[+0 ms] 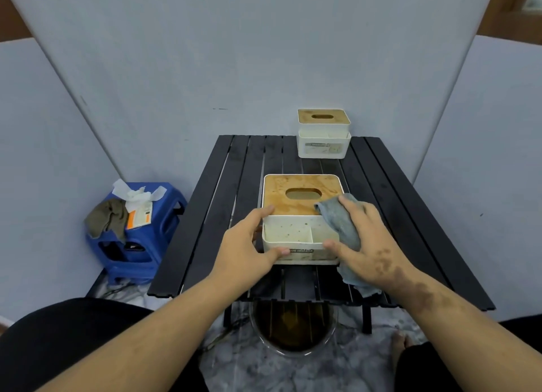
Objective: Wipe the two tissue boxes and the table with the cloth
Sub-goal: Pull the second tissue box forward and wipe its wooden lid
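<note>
Black slatted table, slats running away from the person. On it: 2 tissue boxes, 1 cloth, 2 hands

Near tissue box: white body, wooden lid with oval slot, lid stained brown. Sits mid-table toward the near edge, long axis left-right. Its open white tray section faces the person, split in two compartments, specks of dirt in the left one

Far tissue box: same type, at the back edge of the table, right of centre, well apart from the near one. Same orientation, slot long axis left-right, label side facing the person

Grey-blue cloth: draped over the right near corner of the near box, covering part of the lid and the right compartment, tail hanging down to the table at the right

Left hand: grips the left end of the near box, fingers on the lid's left edge, thumb on the front wall. Right hand: spread flat on the cloth, fingers fairly straight, pressing it onto the box, thumb on the front rim

Around: blue plastic stool on the floor left of the table, carrying 1 olive rag and 1 opened tissue pack. Clear bucket of brown water under the table's near edge. Grey partition walls on three sides. Bare foot lower right. Between the two boxes just bare slats
</note>
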